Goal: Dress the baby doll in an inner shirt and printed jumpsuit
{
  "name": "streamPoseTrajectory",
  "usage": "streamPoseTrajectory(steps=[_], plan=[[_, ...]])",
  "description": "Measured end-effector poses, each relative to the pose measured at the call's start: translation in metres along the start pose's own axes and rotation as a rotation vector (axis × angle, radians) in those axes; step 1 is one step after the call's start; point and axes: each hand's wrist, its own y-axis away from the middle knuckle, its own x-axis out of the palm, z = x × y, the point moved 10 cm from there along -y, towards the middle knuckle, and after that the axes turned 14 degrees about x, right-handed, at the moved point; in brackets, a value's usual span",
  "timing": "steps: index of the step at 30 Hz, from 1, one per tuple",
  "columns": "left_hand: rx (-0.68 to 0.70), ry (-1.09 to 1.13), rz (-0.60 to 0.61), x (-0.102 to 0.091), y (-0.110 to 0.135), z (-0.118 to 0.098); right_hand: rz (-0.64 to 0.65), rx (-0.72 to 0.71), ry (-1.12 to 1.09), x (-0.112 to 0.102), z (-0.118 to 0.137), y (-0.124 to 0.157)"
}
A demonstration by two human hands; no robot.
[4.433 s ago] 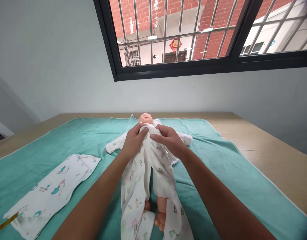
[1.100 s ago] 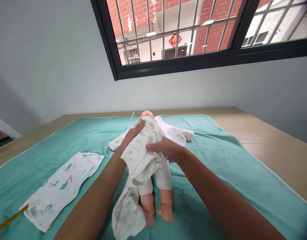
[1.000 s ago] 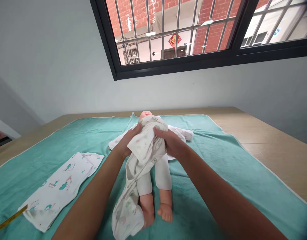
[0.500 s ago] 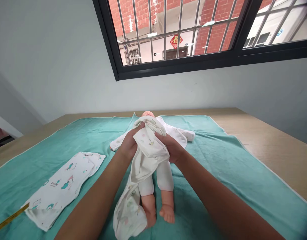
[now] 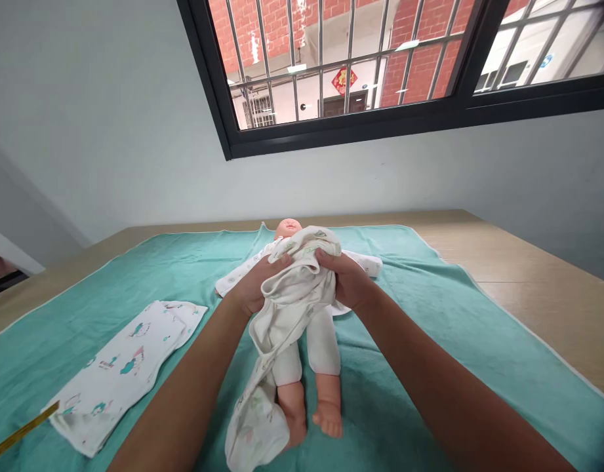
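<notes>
A baby doll (image 5: 327,393) lies on its back on a green blanket (image 5: 410,393), feet toward me. Over its middle, my left hand (image 5: 260,283) and my right hand (image 5: 348,278) grip a pair of white patterned baby pants (image 5: 302,288), fingers closed in the bunched cloth. One pant leg hangs down beside the doll's legs. Beneath the pants, a white patterned baby top (image 5: 239,272) shows with a sleeve spread to each side. The pants hide the doll's torso; its head is partly visible beyond them.
A folded white printed garment (image 5: 129,367) lies on the blanket to my left. A thin yellow strip (image 5: 23,431) crosses the lower left corner. Wooden tabletop (image 5: 508,269) borders the blanket, with a wall and barred window (image 5: 351,72) behind.
The bunched pants have been rearranged between my hands, and my right hand has shifted slightly right. More of the doll's head shows now.
</notes>
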Motion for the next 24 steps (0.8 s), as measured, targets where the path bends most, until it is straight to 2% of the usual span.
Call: streamPoseTrajectory(steps=[4, 6, 8, 11, 13, 16, 19, 22, 24], plan=[[-0.059, -0.145, 0.133, 0.0, 0.006, 0.0, 0.036, 0.033, 0.0, 0.004, -0.008, -0.001], [-0.09, -0.186, 0.149, -0.001, 0.007, 0.003, 0.058, 0.058, -0.007, 0.007, -0.013, -0.003], [-0.048, -0.13, 0.07, -0.005, 0.003, 0.001, 0.079, 0.066, 0.003, 0.011, -0.015, -0.003], [0.05, 0.06, -0.114, -0.012, 0.0, -0.004, 0.102, 0.043, 0.047, 0.021, -0.012, 0.001], [0.068, 0.141, -0.165, -0.01, 0.004, -0.005, 0.128, 0.034, 0.08, 0.029, -0.011, 0.008], [0.036, 0.144, -0.093, 0.008, 0.021, -0.007, 0.219, 0.065, 0.166, 0.045, -0.015, 0.027], [-0.062, 0.142, 0.055, 0.039, 0.054, -0.003, 0.369, 0.192, 0.331, 0.068, -0.031, 0.061], [-0.207, 0.177, 0.143, 0.064, 0.093, 0.013, 0.434, 0.351, 0.382, 0.082, -0.052, 0.099], [-0.31, 0.148, 0.185, 0.075, 0.117, 0.027, 0.451, 0.374, 0.319, 0.09, -0.06, 0.121]])
